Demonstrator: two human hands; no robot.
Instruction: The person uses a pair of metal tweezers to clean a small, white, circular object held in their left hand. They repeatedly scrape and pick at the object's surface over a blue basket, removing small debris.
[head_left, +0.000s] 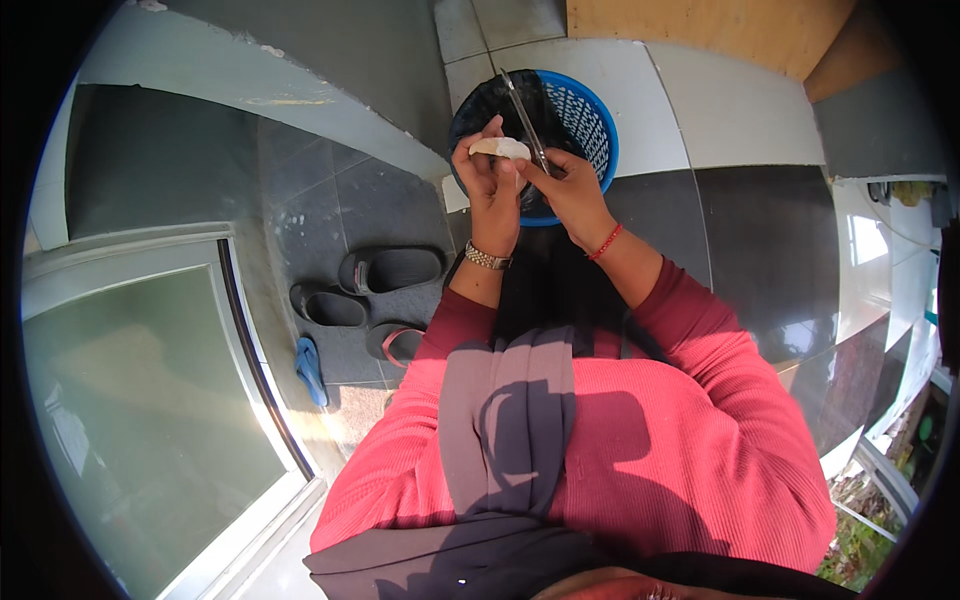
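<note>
My left hand (pixel 490 195) is closed around a pale, curved piece (pixel 500 148), tan at one end and white at the other. Its exact kind is not clear from here. A long, narrow knife (pixel 520 108) is gripped in my right hand (pixel 577 197), its blade slanting up and away to the left. The right thumb and fingers are close beside the pale piece. Beneath both hands stands a round blue plastic basket (pixel 612 150) with openwork sides. A black plastic bag (pixel 475 108) lines it, and its contents are hidden.
Dark clogs (pixel 405 270) and a blue flip-flop (pixel 310 370) lie on the grey tiles to the left. Beyond them is a white-framed glass door (pixel 150 400). A low grey wall edge (pixel 380 130) comes close to the basket; a wooden panel (pixel 700 30) stands at the far side.
</note>
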